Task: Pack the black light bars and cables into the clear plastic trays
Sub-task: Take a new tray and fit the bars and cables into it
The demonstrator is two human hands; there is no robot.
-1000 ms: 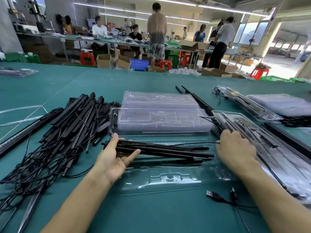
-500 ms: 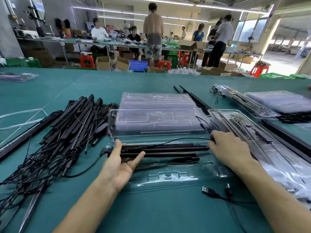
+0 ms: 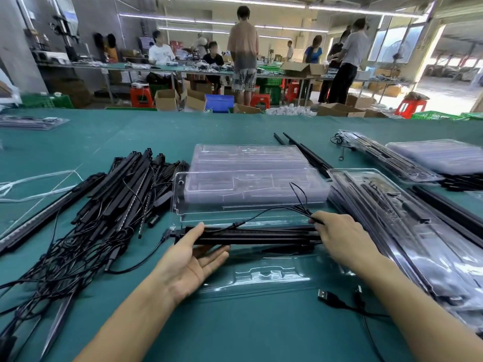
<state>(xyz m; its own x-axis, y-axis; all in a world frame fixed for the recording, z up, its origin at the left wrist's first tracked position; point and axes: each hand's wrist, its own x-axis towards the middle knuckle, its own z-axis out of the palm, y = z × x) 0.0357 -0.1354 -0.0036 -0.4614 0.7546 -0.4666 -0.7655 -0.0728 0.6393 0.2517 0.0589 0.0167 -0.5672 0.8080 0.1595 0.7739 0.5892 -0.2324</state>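
A bundle of black light bars [image 3: 258,235] lies across a clear plastic tray [image 3: 269,278] right in front of me. My left hand [image 3: 193,259] holds the bundle's left end, thumb on top and fingers underneath. My right hand [image 3: 342,236] grips the right end and pinches the thin black cables [image 3: 300,202] that loop up from the bars. Two stacks of empty clear trays [image 3: 251,184] sit just behind the bundle.
A big heap of loose black bars and tangled cables [image 3: 99,205] fills the green table's left side. Packed trays [image 3: 407,223] lie stacked at the right, more [image 3: 433,155] behind them. A USB plug [image 3: 326,295] rests near my right forearm. People work at benches beyond.
Both hands have lifted the bar bundle a little and squared it up. The cables now loop higher from my right hand, which has closed on the bundle's right end.
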